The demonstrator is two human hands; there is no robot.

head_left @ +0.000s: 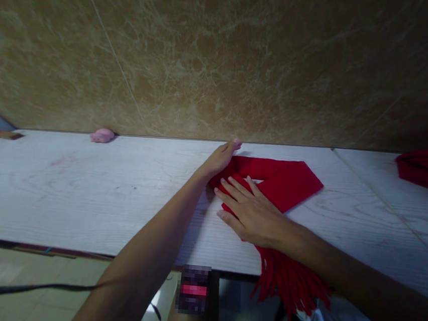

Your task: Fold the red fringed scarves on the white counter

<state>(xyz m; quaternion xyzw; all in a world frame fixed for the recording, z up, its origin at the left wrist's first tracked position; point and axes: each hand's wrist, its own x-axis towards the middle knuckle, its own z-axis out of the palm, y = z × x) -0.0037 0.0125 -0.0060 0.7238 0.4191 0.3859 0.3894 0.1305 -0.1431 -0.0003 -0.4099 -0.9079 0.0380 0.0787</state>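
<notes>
A red fringed scarf (290,180) lies folded at an angle on the white wood-grain table (82,188), its tassels hanging over the near edge. My right hand (250,209) rests flat on the scarf's middle, fingers stretched out and spread. My left hand (221,158) reaches to the scarf's far left corner near the wall, its fingers curled down on the fabric edge. Whether they pinch the cloth is hidden.
A small pink lump (102,135) sits against the brown marbled wall at the table's back left. More red cloth (427,168) is piled at the far right. A black strap crosses below the table's near edge at the left.
</notes>
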